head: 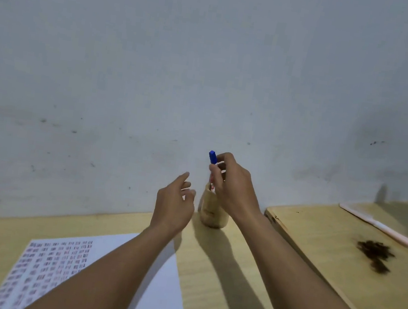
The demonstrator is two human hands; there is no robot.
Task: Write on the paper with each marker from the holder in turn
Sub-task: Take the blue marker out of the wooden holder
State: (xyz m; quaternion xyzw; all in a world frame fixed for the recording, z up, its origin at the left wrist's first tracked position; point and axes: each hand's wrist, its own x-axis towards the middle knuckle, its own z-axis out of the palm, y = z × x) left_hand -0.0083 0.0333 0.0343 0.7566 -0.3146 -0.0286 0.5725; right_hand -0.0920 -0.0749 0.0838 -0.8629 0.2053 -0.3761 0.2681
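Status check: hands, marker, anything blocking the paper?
Right hand grip on blue marker above holder. Left hand open, empty. Left forearm over paper.

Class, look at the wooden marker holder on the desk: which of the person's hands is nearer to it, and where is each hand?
Right. The right hand is directly over the holder, gripping the blue-capped marker at its mouth. The left hand hovers open beside the holder, slightly apart.

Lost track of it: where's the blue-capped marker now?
The blue-capped marker is centre frame in the right hand, upright just above the wooden holder by the wall.
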